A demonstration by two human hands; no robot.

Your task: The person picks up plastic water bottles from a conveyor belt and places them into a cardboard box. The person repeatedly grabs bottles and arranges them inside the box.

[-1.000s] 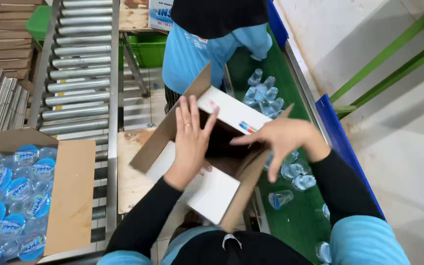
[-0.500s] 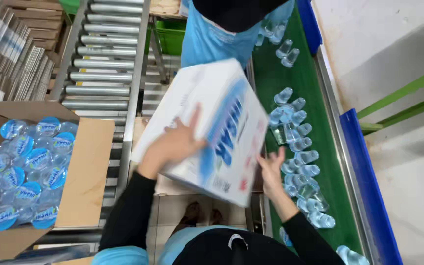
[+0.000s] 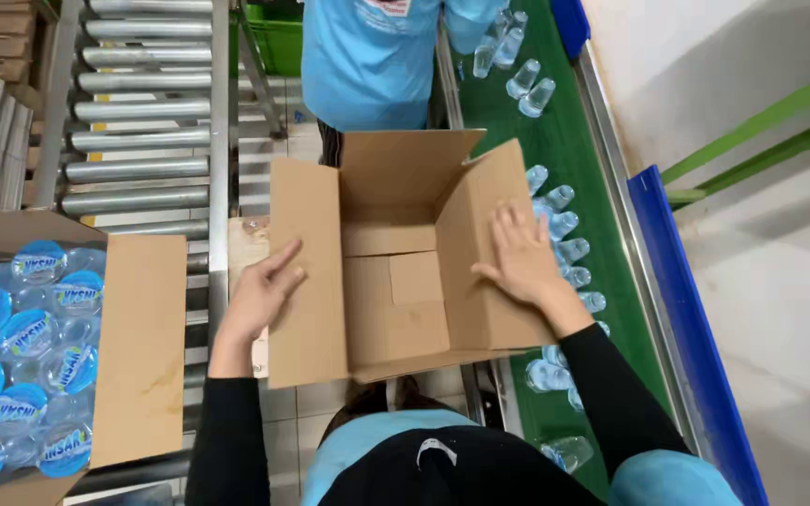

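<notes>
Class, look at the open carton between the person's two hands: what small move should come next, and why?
Probably press the side flaps further outward. The left hand rests on the left flap and the right hand on the right flap of the open, empty cardboard box, whose mouth faces up. Sealed water cups lie on the green belt beside it.

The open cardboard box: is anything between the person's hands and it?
Nothing visible. The left hand lies flat on the left flap of the cardboard box, and the right hand presses the right flap directly. The box interior shows only its bare folded bottom.
</notes>
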